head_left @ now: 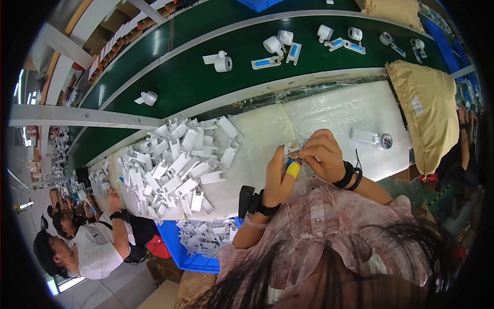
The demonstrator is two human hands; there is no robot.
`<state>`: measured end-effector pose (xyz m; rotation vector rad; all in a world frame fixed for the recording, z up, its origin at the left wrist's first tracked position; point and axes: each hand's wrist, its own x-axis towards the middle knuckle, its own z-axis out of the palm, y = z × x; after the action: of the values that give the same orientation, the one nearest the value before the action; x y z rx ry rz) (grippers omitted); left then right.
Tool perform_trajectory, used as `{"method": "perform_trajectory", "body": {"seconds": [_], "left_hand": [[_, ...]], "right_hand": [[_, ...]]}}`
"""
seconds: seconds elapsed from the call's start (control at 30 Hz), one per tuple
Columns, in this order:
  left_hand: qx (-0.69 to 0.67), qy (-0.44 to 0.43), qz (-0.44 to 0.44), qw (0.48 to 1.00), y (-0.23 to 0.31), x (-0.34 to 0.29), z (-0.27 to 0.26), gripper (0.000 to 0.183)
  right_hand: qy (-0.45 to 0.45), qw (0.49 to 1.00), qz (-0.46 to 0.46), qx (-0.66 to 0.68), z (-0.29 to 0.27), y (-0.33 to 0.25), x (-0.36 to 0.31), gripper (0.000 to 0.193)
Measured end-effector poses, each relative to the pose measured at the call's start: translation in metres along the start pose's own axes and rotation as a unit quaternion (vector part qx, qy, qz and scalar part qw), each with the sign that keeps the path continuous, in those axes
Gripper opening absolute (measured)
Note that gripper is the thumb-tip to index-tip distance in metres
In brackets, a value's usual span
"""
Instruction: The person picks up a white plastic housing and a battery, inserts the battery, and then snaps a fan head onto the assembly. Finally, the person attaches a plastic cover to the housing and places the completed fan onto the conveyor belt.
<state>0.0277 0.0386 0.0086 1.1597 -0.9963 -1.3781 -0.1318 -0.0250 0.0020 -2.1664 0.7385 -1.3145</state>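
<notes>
In front of my chest, my left hand (pixel 279 177) is closed round a small white plastic part (pixel 289 148). A yellow cover sits on its thumb, and a bit of blue shows beside that thumb. My right hand (pixel 324 156) has its fingers pinched at the same part's near end; what exactly the fingertips grip is hidden. To the right on the padded table (pixel 324 110) lies a white unit (pixel 366 136) joined to a round dark-faced end. A large heap of white plastic housings (pixel 180 162) covers the table's left side.
Beyond the table runs a green conveyor belt (pixel 170 85) carrying several white round-headed units (pixel 223 63), some with blue cells. A blue bin (pixel 198 263) of white parts stands below the heap. A tan sack (pixel 424 110) lies right. Another person (pixel 100 242) works at left.
</notes>
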Motion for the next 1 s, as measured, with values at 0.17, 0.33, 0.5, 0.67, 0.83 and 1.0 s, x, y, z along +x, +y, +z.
{"method": "perform_trajectory", "body": {"seconds": [0.17,0.33,0.5,0.67,0.83,1.0], "left_hand": [[0.060,-0.005,0.076,0.995,-0.005,0.001,0.001,0.031],[0.052,0.019,0.029,0.998,-0.007,-0.001,0.003,0.028],[0.060,0.032,0.011,0.998,-0.009,0.000,0.002,0.025],[0.108,0.042,0.059,0.991,-0.008,0.003,0.002,0.019],[0.137,0.035,0.034,0.989,-0.002,0.008,-0.006,0.019],[0.120,0.020,-0.020,0.992,-0.005,0.011,-0.005,0.021]], "right_hand": [[-0.015,1.000,0.004,-0.001,-0.001,0.000,0.002,0.025],[-0.022,1.000,0.002,0.001,0.000,0.002,0.001,0.025],[-0.020,1.000,0.007,0.004,0.003,0.002,0.002,0.023],[-0.025,1.000,0.008,0.012,0.005,0.005,0.002,0.023],[-0.048,0.999,0.004,-0.018,0.007,0.000,0.017,0.023],[-0.048,0.998,-0.019,-0.031,0.009,0.009,0.015,0.025]]}}
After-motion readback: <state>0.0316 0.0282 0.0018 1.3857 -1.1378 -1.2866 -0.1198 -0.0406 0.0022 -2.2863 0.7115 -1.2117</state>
